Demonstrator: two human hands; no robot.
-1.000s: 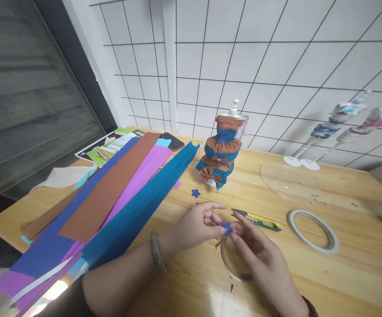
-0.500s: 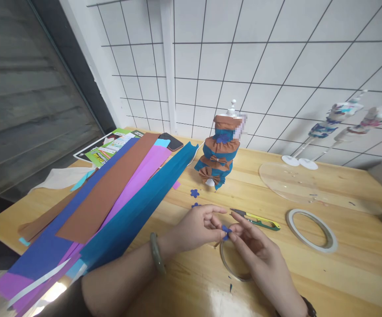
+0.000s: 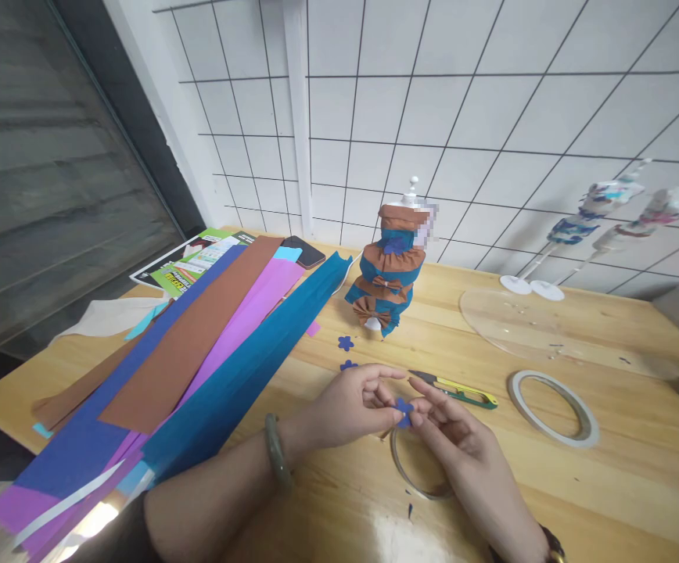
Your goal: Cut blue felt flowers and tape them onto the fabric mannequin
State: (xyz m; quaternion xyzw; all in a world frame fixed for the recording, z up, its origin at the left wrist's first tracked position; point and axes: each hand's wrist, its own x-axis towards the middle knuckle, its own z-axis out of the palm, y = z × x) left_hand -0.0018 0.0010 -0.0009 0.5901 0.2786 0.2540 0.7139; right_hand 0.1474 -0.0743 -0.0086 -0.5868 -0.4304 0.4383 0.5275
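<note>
Between my two hands is a small blue paper flower (image 3: 404,412). My left hand (image 3: 351,405) pinches its left edge with thumb and fingers. On its right edge, the thumb and fingers of my right hand (image 3: 455,434) are closed too. Two similar paper flowers lie on the table beyond my left hand: one whole flower (image 3: 346,343) and one partly hidden flower (image 3: 348,365). Past them stands a small mannequin (image 3: 392,270) dressed in brown and teal paper with bows. A thin ring of tape (image 3: 410,469) lies under my right hand, partly covered by it.
A yellow-green utility knife (image 3: 462,392) lies just beyond my right hand, with a white tape roll (image 3: 586,430) to its right. Long coloured paper sheets (image 3: 192,336) cover the left side. Two more mannequins (image 3: 568,227) stand at the back right near a clear disc (image 3: 492,324).
The flower has turned between my fingers, and its petals now face me more fully. Both hands have stayed in nearly the same place.
</note>
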